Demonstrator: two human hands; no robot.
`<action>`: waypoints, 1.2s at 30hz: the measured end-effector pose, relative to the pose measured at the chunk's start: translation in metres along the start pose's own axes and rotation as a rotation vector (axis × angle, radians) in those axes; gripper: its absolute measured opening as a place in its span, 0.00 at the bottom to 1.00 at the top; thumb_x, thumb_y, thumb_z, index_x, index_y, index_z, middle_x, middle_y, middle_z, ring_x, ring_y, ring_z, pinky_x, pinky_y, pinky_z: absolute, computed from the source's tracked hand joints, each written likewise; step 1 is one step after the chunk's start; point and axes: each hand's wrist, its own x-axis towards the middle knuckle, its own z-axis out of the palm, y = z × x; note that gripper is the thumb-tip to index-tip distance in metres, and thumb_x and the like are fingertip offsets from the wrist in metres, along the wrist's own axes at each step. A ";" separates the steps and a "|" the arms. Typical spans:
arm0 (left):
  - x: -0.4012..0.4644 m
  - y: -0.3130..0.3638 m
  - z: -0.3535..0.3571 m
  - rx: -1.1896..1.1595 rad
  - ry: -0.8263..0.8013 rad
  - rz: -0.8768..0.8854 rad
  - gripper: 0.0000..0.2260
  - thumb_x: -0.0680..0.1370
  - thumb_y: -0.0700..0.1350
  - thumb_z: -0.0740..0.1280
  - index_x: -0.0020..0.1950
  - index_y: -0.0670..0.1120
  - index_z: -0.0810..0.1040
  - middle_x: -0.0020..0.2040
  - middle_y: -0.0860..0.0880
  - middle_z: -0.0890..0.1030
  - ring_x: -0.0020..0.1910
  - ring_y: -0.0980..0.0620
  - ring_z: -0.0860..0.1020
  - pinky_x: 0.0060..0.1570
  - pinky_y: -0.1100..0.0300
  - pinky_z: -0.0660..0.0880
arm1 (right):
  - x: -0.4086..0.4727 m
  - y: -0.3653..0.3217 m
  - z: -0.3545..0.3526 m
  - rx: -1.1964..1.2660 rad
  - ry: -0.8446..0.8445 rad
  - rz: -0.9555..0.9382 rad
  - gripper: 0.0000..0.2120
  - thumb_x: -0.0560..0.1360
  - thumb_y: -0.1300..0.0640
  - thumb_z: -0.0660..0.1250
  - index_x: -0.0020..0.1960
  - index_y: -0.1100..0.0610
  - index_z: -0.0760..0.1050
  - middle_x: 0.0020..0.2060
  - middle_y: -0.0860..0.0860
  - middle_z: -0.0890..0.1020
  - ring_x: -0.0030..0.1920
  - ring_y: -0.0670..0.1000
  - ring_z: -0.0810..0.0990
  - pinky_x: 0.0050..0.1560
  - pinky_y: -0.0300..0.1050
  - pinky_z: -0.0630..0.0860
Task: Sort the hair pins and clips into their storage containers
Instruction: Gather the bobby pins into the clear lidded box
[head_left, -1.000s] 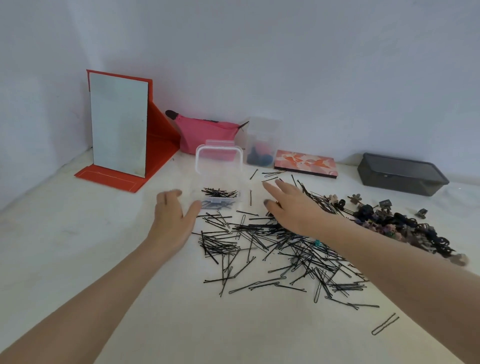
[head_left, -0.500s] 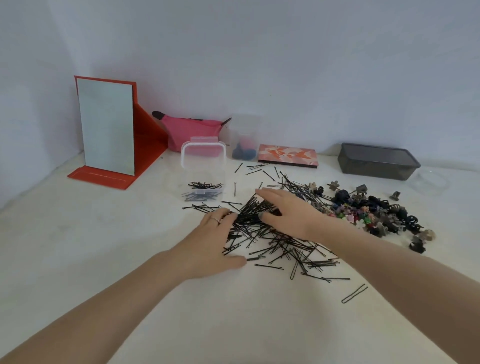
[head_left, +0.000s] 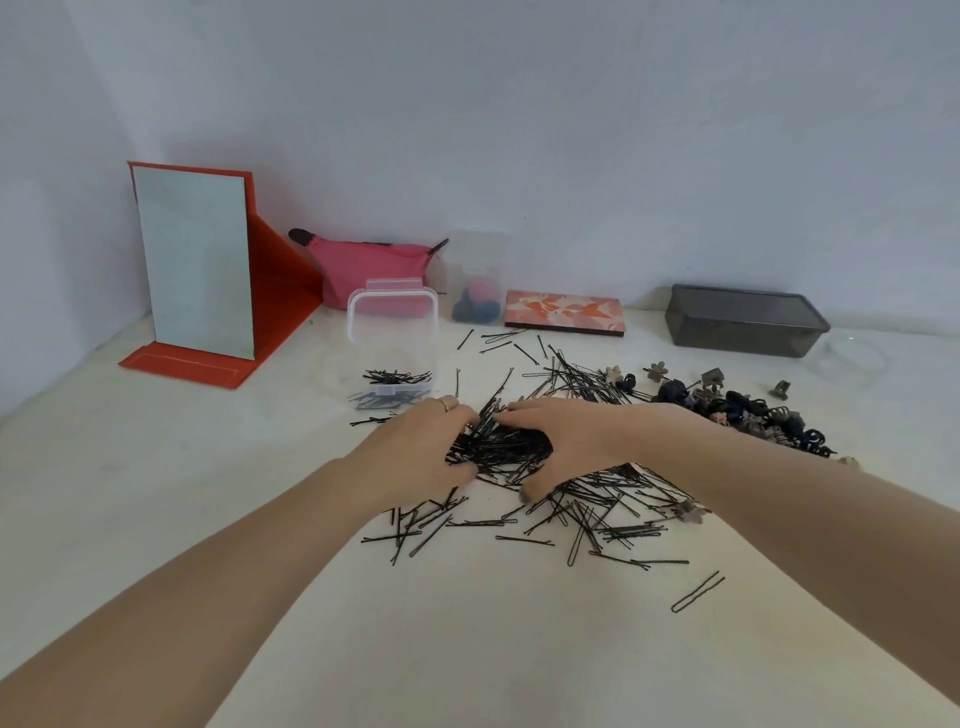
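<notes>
Head view. Landmark: clear open box (head_left: 393, 358), standing mid-table with lid raised toward the wall and a small bunch of black pins lying inside on its floor.

Just in front of the box and to its right: both hands, cupped toward each other around a dense clump of hair pins (head_left: 498, 447). Left hand (head_left: 415, 454) on the clump's left side, fingers curled over the pins, a ring on one finger, thumb low against the clump. Right hand (head_left: 558, 447) on the clump's right side, fingers arched over the top, thumb tucked under toward the table. Fingertips of the two hands nearly meeting above the pins; actual contact between them hard to judge from here.

Further toward the camera from the box: loose pins (head_left: 587, 519) scattered flat on the white table (head_left: 156, 519), one bent pin (head_left: 697, 592) lying apart at the near right.

Right of the box, beyond the right wrist: pile of small claw clips (head_left: 748, 410), dark and brownish.

Far right of the box, near the wall: dark grey lidded container (head_left: 745, 319). Between the two: patterned orange case (head_left: 565, 313), flat on the table. Directly behind the box: pink pouch (head_left: 363, 265) and a frosted tub (head_left: 475, 278) with dark items inside. Left of the box: standing mirror (head_left: 195, 265) in a red frame.
</notes>
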 end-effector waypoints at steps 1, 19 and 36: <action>0.000 -0.001 0.000 0.027 -0.022 0.012 0.29 0.72 0.61 0.67 0.71 0.55 0.68 0.62 0.57 0.72 0.63 0.54 0.70 0.58 0.54 0.73 | -0.001 0.000 0.000 -0.016 0.023 -0.013 0.48 0.67 0.38 0.74 0.79 0.45 0.54 0.77 0.47 0.60 0.76 0.52 0.58 0.75 0.52 0.57; -0.001 -0.006 -0.006 0.073 -0.134 0.062 0.30 0.68 0.64 0.66 0.68 0.55 0.68 0.62 0.59 0.69 0.61 0.55 0.71 0.55 0.53 0.74 | -0.004 -0.014 0.007 -0.028 0.221 -0.067 0.13 0.75 0.52 0.68 0.59 0.50 0.80 0.49 0.49 0.76 0.50 0.50 0.75 0.51 0.47 0.75; 0.014 -0.012 -0.015 0.047 -0.218 0.021 0.10 0.76 0.50 0.69 0.56 0.51 0.76 0.49 0.54 0.76 0.47 0.54 0.76 0.50 0.54 0.77 | -0.003 -0.009 0.009 0.017 0.238 -0.067 0.10 0.75 0.54 0.68 0.55 0.51 0.81 0.44 0.49 0.79 0.47 0.50 0.77 0.50 0.51 0.77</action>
